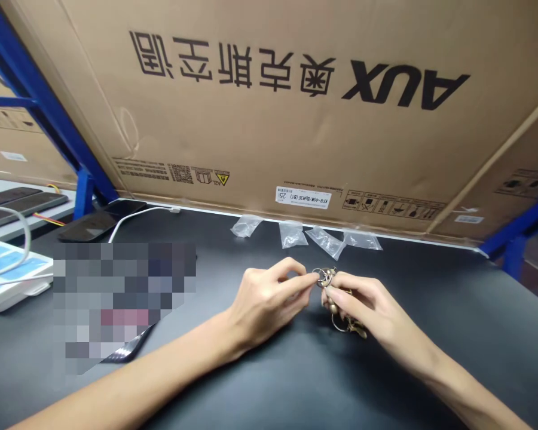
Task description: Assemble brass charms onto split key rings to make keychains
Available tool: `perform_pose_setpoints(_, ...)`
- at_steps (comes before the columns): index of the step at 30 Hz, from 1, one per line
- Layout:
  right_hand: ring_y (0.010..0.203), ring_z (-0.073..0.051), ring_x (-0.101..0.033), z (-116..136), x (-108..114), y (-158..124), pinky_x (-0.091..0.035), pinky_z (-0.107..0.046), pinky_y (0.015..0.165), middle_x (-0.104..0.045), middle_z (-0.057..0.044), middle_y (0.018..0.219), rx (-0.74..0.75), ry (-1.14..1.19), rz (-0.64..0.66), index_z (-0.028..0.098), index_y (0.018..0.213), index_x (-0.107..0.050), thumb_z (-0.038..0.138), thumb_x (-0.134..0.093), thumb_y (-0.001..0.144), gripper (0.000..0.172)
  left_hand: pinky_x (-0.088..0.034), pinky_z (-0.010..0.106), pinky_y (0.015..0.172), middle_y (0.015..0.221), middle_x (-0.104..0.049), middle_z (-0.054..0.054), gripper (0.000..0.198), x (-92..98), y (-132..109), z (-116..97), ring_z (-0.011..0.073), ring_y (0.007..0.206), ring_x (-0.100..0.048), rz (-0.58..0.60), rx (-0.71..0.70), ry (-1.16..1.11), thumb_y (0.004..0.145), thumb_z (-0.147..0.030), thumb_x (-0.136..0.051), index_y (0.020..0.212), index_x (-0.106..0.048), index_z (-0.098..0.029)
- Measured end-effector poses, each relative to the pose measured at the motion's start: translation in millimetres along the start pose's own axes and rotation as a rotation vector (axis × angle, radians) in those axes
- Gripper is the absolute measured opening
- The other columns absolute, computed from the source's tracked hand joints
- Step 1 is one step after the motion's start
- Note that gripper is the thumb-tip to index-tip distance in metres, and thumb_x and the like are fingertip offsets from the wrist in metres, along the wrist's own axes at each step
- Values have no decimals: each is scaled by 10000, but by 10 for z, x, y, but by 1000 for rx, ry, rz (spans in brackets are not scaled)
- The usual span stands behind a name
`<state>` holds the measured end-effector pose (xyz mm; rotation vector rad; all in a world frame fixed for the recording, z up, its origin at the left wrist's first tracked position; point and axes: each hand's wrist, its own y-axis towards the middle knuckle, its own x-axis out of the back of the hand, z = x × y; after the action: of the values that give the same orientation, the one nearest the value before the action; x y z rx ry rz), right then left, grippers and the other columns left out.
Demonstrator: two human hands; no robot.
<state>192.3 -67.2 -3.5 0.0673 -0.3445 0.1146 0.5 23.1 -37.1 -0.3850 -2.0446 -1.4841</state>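
Note:
Both of my hands meet over the dark table [452, 310]. My left hand [269, 298] pinches a small metal ring [323, 276] with thumb and forefinger. My right hand [363, 301] is closed around a bunch of brass-coloured key rings and clasps [347, 322], which hangs below its fingers and touches the table. The ring sits at the top of that bunch, between the two hands.
Several small clear plastic bags [327, 240] lie in a row at the table's back edge, under a large cardboard box [296, 95]. At the left are dark phones [87, 227], a white cable [134, 216], a white tray [13, 280] and blue rack posts [83, 191].

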Motion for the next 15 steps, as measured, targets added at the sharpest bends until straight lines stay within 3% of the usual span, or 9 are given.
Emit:
perform_pose_setpoints(1,699,-145,-490,1,-11,-7,-409,-256,645,-573,-4,793,20,-87,-35,195,805,-611,409,-499,973,295,-462,182,520,913,-719,27,208,3,19,-48,50,518,-577,9,97,-38,935,-186,-542,1058,-711,-191)
perform_pose_setpoints(3,719,-154,-527,3,-46,-18,-426,-266,672,-612,-13,836,70,-239,-79,206,833,-633,377,-488,982,269,-504,189,569,852,-720,22,268,10,66,-160,83,590,-629,164,494,-383,982,-264,-471,999,-726,-184)
perform_pose_setpoints(4,729,-156,-540,2,-68,-21,-431,-271,689,-629,-15,854,97,-293,-83,212,842,-643,356,-481,987,260,-511,196,569,777,-710,19,293,14,90,-211,104,612,-641,207,621,-527,983,-299,-465,962,-727,-170)
perform_pose_setpoints(7,748,-157,-561,-7,-131,-25,-437,-287,745,-661,-15,897,157,-380,-71,229,874,-672,302,-471,990,243,-512,208,568,706,-683,-1,206,21,129,-287,121,617,-632,262,821,-750,920,-317,-564,948,-710,-174)
perform_pose_setpoints(10,735,-162,-570,-8,-176,-29,-440,-286,720,-670,-22,869,105,-348,-74,220,857,-679,328,-494,977,246,-482,205,548,707,-666,-6,145,15,107,-231,120,621,-612,241,794,-703,909,-285,-572,923,-671,-180)
perform_pose_setpoints(14,620,-134,-526,5,-193,-34,-419,-241,575,-629,-12,729,-75,-54,-3,190,789,-642,434,-490,970,340,-486,237,685,895,-694,18,177,13,57,-147,128,767,-625,194,456,-415,955,-223,-492,955,-667,-200)
perform_pose_setpoints(15,605,-128,-515,3,-192,-33,-416,-233,561,-622,-9,717,-92,7,11,188,801,-643,448,-487,969,346,-489,240,700,900,-698,17,185,16,57,-154,126,768,-627,182,447,-410,961,-222,-485,961,-669,-203)
